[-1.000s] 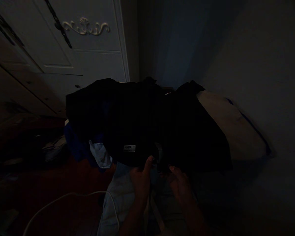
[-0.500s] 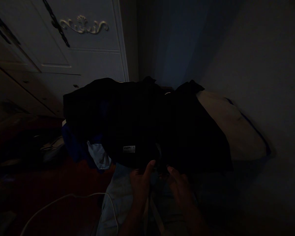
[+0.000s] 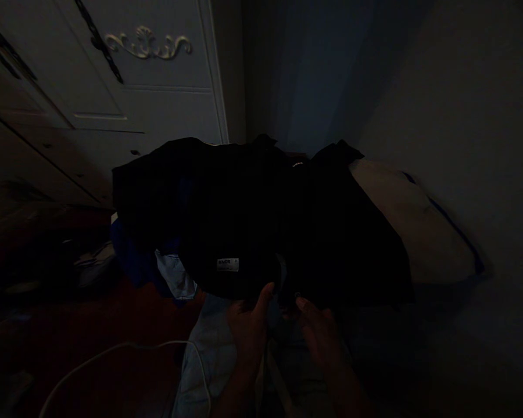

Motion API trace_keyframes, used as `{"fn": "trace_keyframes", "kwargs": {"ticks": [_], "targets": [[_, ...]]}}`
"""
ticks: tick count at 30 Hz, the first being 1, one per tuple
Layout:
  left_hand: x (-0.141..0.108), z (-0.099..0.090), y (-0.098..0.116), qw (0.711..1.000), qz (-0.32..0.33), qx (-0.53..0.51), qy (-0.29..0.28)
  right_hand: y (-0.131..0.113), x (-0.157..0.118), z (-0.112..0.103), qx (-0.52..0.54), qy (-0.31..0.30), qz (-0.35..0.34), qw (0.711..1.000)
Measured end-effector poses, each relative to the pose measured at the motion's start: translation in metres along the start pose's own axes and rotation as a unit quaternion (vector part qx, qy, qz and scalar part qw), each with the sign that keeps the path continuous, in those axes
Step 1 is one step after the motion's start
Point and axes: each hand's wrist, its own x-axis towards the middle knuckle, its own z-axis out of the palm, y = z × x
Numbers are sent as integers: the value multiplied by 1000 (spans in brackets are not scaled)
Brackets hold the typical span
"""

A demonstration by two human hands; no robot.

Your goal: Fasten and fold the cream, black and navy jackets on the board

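Note:
A black garment (image 3: 353, 244), a shirt or light jacket, lies spread over a pile in front of me. A pale printed label (image 3: 228, 265) is on its near left part. At its near edge my left hand (image 3: 248, 325) is closed on the cloth, thumb on top. Just to the right, my right hand (image 3: 318, 331) pinches the same edge, and a small round spot like a button shows by its fingertip. Between the hands the cloth parts in a narrow gap. It is too dark to make out the fingers under the cloth.
White cabinet doors (image 3: 169, 110) stand at the back left. A beige cushion-like thing with blue edging (image 3: 418, 232) leans at the wall. Blue cloth (image 3: 133, 255) and light-blue cloth (image 3: 176, 276) stick out on the left. A white cable (image 3: 126, 344) runs across the lower left.
The gap in the cloth between my hands is a little wider, and the small round spot by my right fingertip shows more clearly. Both hands have barely moved.

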Motion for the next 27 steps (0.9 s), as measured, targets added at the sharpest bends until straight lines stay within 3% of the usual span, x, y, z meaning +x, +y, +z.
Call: {"fn": "trace_keyframes", "kwargs": {"ticks": [12,21,27], "targets": [[-1,5,4,1000,15,-11,3,-2,1,3,-18,15,15,1000],[1,8,-4,1000,2,-27,2,1,2,3,-6,46,9,999],[0,6,3,999,-5,-36,-15,5,4,1,13,9,-18,1000]]}}
